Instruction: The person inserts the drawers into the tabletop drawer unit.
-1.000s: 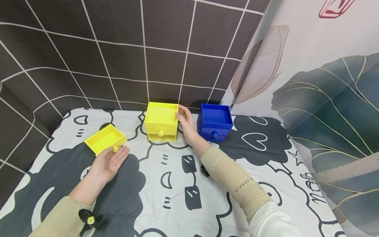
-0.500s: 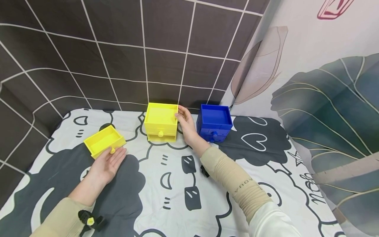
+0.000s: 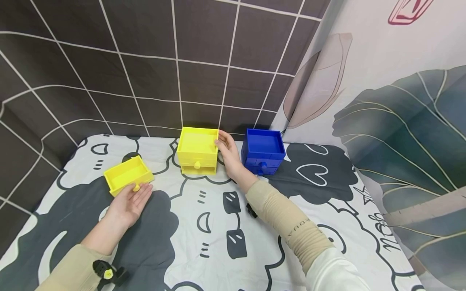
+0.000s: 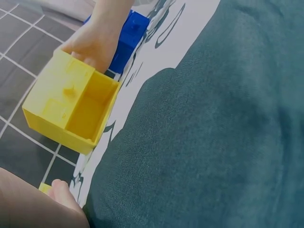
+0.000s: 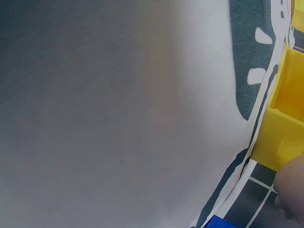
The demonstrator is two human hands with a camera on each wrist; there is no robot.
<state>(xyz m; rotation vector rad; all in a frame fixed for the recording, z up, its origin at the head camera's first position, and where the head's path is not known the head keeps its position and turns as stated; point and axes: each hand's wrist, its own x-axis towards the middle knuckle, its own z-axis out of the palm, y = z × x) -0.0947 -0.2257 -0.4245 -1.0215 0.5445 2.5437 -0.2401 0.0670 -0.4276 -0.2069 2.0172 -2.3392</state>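
Note:
A small yellow chest of drawers (image 3: 198, 151) stands at the back of the cloth-covered surface. Its upper drawer is in, with a round knob, and the lower bay shows as an open hollow in the left wrist view. My right hand (image 3: 230, 152) holds the chest's right side, thumb near the front edge; the other fingertips are partly hidden. To the left, a loose yellow drawer (image 3: 127, 174) has its open top up and its knob toward me. My left hand (image 3: 128, 204), palm up, holds it at the knob between thumb and fingers; the exact contact is partly hidden.
A blue chest of drawers (image 3: 265, 151) stands to the right of the yellow one, near my right forearm. Dark gridded fabric (image 3: 204, 76) rises right behind both. The surface has a black-and-white printed cloth (image 3: 204, 258).
My left hand has shifted slightly left, and the loose drawer has turned with it, its knob end swinging left and toward me. My right hand and the yellow chest stay in place.

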